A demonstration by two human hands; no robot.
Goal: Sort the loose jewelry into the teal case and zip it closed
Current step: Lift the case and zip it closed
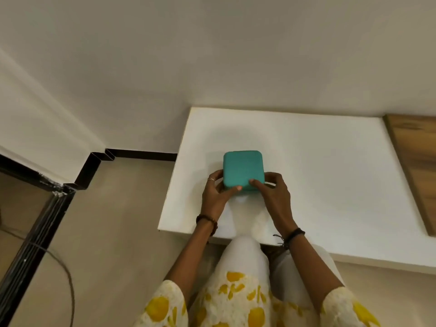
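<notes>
Teal case [243,168] looks light and stiff; left hand [215,197] and right hand [273,194] both grip its near corners.

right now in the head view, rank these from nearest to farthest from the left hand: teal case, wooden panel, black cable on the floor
1. Teal case: the left hand grips its near left corner on the white table.
2. Black cable: on the floor, off to the left, below the table.
3. Wooden panel: at the table's far right edge, beyond the right hand.
</notes>
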